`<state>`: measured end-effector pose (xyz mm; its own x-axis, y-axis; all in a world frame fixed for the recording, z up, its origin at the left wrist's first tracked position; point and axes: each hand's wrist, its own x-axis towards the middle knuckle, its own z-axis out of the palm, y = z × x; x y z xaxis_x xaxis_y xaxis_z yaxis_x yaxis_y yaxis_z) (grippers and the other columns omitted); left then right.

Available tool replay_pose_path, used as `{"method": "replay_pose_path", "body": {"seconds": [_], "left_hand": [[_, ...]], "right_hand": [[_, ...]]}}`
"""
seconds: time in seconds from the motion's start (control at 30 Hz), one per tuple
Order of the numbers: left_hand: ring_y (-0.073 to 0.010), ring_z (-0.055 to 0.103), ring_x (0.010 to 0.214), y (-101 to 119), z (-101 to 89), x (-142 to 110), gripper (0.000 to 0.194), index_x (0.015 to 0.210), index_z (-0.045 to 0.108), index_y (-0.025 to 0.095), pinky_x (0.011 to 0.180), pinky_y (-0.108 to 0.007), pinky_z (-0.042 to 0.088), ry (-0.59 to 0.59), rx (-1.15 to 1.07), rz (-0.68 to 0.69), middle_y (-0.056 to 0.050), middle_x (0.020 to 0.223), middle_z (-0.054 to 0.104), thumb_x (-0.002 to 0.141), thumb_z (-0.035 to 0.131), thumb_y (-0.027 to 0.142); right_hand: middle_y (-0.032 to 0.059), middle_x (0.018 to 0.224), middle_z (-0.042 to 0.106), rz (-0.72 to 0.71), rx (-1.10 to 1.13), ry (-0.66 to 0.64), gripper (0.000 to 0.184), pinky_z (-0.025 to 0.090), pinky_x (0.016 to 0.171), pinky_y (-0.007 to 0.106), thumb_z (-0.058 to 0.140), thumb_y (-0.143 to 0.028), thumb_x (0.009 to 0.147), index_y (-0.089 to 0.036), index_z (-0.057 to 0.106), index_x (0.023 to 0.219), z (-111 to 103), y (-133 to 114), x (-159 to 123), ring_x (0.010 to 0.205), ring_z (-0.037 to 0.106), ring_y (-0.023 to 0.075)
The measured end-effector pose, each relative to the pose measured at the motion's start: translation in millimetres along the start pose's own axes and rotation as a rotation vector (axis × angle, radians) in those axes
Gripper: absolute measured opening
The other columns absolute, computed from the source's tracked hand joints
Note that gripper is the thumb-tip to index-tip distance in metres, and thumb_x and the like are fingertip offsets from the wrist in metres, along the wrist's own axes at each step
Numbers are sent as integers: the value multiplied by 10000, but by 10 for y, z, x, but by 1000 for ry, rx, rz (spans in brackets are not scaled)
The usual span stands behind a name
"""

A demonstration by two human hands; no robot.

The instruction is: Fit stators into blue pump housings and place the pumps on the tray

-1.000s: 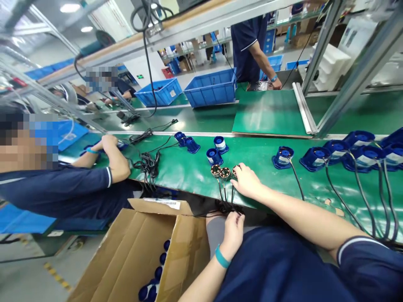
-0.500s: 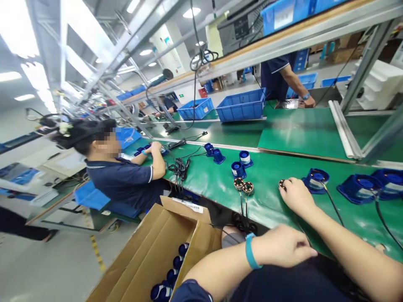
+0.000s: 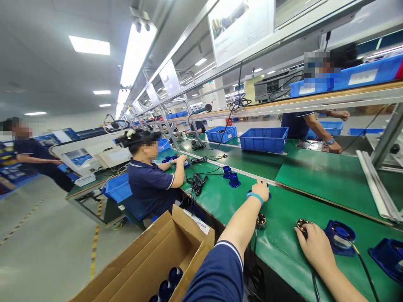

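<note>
My left hand (image 3: 262,189) reaches forward over the green bench, its fingers closed over a dark blue fan housing (image 3: 269,194) that is mostly hidden by the hand. My right hand (image 3: 316,243) rests on the bench with its fingers round a copper-wound motor stator (image 3: 302,224); a black cable trails from under that hand. Beside my left forearm lies another wound stator (image 3: 261,221), its leads hanging over the bench edge. Right of my right hand stands a blue fan housing (image 3: 340,238) with a white label and a cable.
Two blue housings (image 3: 234,179) stand farther left, near a bundle of black cables (image 3: 197,183). An open cardboard box (image 3: 147,256) holding blue parts is at my lower left. A co-worker (image 3: 151,180) sits to the left. A blue bin (image 3: 263,140) stands beyond the bench.
My left hand has moved from near my body out to the blue housings. My right hand stays on the stator. The view has shifted, showing more of the room at left.
</note>
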<state>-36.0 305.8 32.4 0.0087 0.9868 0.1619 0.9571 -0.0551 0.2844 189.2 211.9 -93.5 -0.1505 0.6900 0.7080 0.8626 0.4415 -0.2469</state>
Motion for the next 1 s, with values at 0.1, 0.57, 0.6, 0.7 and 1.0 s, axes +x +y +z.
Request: {"method": "replay_pose_path", "body": {"seconds": [0.1,0.57,0.6,0.7,1.0], "left_hand": [[-326,582,1245,231,108,-116,578,1394,449,65,1034,-431,469,6,16,95,-258,1346,542,912,632,326],[-337,481,1357,556,785,-1211,884,1522,226,136,1121,-486,426,134,-684,310,-220,1420,476,797,720,244],[-341,476,1364,550,846,-1245,886,1515,240,133,1129,-500,418,155,-753,286,-223,1429,475,784,728,243],[-305,551,1267,569,956,-1296,634,1372,441,153,1094,-496,449,192,-880,250,-179,1330,564,790,690,196],[-261,592,1116,611,966,-1290,550,1199,555,171,1005,-441,503,164,-928,280,-114,1188,636,703,787,223]], "right_hand": [[170,980,617,2,69,40,329,528,850,529,434,-542,946,-243,531,851,28,38,40,950,614,363],[184,1348,597,102,187,350,640,485,1088,491,606,-445,949,-141,429,1484,-850,-626,207,1237,590,296],[187,1363,589,80,186,293,637,474,1102,494,599,-424,952,-133,425,1491,-834,-639,228,1262,574,298],[208,1347,598,74,129,1,567,475,1088,506,602,-338,928,-83,501,1424,-769,-644,331,1261,569,320],[154,1047,694,-3,-296,-495,278,513,868,426,576,-352,945,-135,682,1084,-928,-663,638,981,648,308]]}}
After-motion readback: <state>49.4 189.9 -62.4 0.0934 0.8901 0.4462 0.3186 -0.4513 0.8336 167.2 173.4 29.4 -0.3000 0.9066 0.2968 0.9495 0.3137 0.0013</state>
